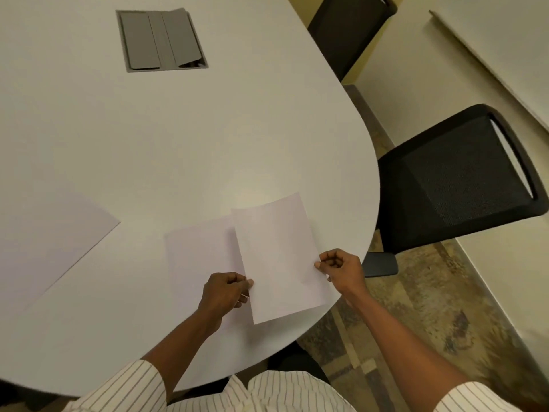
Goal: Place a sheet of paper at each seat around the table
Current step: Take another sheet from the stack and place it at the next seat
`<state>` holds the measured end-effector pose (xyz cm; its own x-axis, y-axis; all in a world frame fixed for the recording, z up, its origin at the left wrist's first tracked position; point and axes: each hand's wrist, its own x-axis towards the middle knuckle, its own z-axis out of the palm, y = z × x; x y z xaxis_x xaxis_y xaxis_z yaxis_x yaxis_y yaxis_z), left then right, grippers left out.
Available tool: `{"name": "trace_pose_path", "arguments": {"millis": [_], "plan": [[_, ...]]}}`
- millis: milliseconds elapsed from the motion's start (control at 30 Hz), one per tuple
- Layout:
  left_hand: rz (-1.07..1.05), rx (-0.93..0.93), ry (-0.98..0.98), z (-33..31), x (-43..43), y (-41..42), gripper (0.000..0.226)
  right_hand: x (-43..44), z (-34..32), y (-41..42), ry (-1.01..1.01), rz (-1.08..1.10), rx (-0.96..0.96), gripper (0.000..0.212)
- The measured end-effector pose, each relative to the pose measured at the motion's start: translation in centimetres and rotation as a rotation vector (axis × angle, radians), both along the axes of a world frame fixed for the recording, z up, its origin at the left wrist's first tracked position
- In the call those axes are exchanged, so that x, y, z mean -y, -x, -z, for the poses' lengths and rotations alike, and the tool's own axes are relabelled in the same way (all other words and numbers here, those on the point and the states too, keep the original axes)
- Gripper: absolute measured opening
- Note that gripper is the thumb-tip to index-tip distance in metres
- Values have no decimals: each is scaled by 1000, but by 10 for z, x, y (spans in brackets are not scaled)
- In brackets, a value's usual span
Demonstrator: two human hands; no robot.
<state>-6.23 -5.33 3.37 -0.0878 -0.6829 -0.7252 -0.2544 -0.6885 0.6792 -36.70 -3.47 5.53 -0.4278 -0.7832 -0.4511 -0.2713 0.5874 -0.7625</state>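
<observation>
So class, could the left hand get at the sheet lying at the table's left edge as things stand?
Probably yes. The table is bare between the left hand and that sheet, but the hand is pinching the held sheet and would need to let go first.

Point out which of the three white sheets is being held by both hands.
The rightmost sheet, near the table's rounded edge: left hand and right hand pinch its sides. It overlaps the middle sheet; the far-left sheet lies untouched.

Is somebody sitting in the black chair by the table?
No, the black chair has nobody in it; only its bare mesh back and seat show beside the table.
</observation>
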Motion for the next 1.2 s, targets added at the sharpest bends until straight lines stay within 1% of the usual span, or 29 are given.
{"name": "trace_pose_path", "arguments": {"millis": [100,433,600,767,867,933,1067,1200], "plan": [[6,12,1,4,8,30,16,28,1,33,-35,-60,-53,15],[-130,21,-27,18,52,159,16,147,13,137,-61,-326,-264,13],[-203,-22,-113,26,83,218,23,207,21,179,-50,-413,-323,10],[-261,-75,-183,39,114,262,28,260,36,202,-21,-539,-410,10],[-288,-80,-205,47,131,281,25,287,45,208,-14,-634,-462,12],[-320,-78,-216,52,142,292,19,304,50,211,-13,-665,-487,12],[-353,-22,-246,60,162,314,14,332,61,219,-10,-688,-532,7],[-363,40,-246,67,180,334,17,355,68,225,-2,-701,-578,6]]}}
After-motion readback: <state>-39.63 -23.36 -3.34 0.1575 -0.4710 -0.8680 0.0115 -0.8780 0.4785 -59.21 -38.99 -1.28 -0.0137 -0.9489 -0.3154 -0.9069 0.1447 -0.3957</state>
